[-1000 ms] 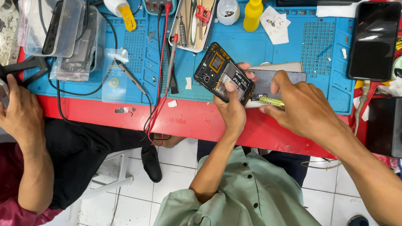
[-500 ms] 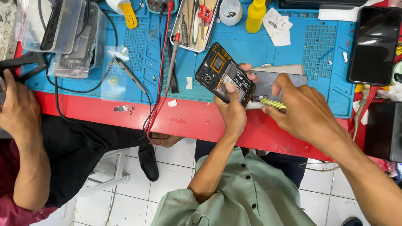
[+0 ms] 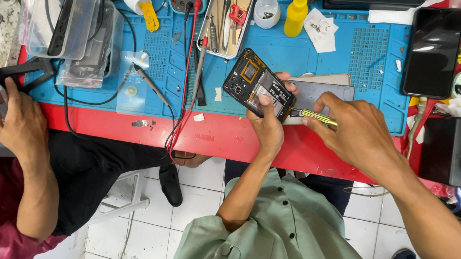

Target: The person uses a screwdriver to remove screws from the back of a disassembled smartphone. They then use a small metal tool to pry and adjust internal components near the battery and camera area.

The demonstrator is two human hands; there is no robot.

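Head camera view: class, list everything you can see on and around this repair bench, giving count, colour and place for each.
opened phone: one, black, back off, held over the mat's front edge
screwdriver: one, yellow-green handle, at the phone's lower edge
work mat: one, blue, covering the red bench
squeeze bottle: one, yellow, mat's far edge
tool tray: one, metal, far centre
intact phone: one, black, far right
clear plastic boxes: several, far left
probe leads: red and black, draped over the front edge
co-worker's hand: one, left edge, holding a phone
left hand: gripping the opened phone
right hand: holding the screwdriver
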